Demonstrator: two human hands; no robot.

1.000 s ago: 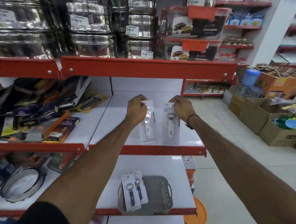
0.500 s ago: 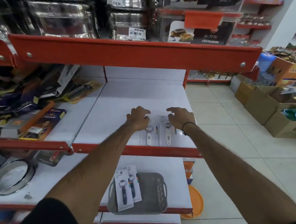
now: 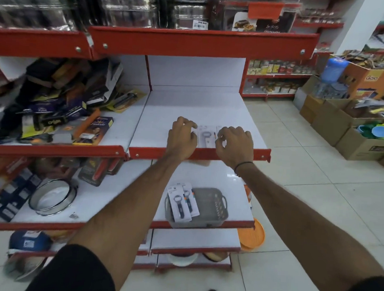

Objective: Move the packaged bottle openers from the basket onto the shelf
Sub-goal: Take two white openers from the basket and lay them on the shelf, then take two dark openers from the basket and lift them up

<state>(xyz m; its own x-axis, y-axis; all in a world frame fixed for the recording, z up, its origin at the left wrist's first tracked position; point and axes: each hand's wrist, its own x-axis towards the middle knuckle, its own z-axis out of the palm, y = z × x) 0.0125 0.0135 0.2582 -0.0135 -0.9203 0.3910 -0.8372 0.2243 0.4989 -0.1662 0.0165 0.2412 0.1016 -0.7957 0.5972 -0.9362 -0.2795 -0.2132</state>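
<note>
Both hands have drawn back toward the shelf (image 3: 188, 105) edge. Left hand (image 3: 182, 137) and right hand (image 3: 235, 145) hover over the packaged bottle openers (image 3: 207, 136), fingers curled loosely apart, gripping nothing. Two more packs (image 3: 182, 201) lie in the basket (image 3: 214, 211).

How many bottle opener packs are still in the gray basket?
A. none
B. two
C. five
B: two carded bottle opener packs lean against the left end of the gray basket on the lower shelf, and nothing else shows inside it.
</note>
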